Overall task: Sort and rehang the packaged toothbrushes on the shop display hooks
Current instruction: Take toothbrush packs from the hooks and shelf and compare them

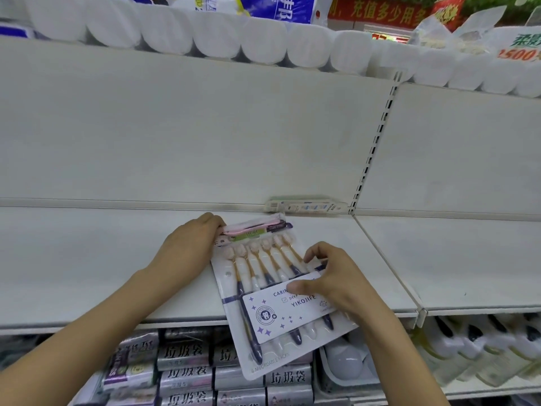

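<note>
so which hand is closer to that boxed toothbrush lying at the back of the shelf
Right. The right hand, gripping the six-pack, sits in front of the boxed toothbrush; the left hand is farther left, holding smaller packs.

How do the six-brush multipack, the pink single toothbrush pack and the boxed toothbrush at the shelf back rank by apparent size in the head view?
1. six-brush multipack, clearly largest.
2 and 3. boxed toothbrush and pink single pack: similar; hand-covered pack and distance prevent ranking.

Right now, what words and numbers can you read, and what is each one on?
"YIKOJIFE" and cut-off "CARIN": card label of the six-toothbrush pack, under the right hand.
"6 AFFORDABLE PACKS": that pack's bottom edge.
"垃圾袋": grey bag rolls on the shelf below.
"充值多少用多": red banner, top.
"1500": tissue wrapper, top right.
Too blurred: the small packs in the left hand, and the boxed toothbrush behind.
</note>
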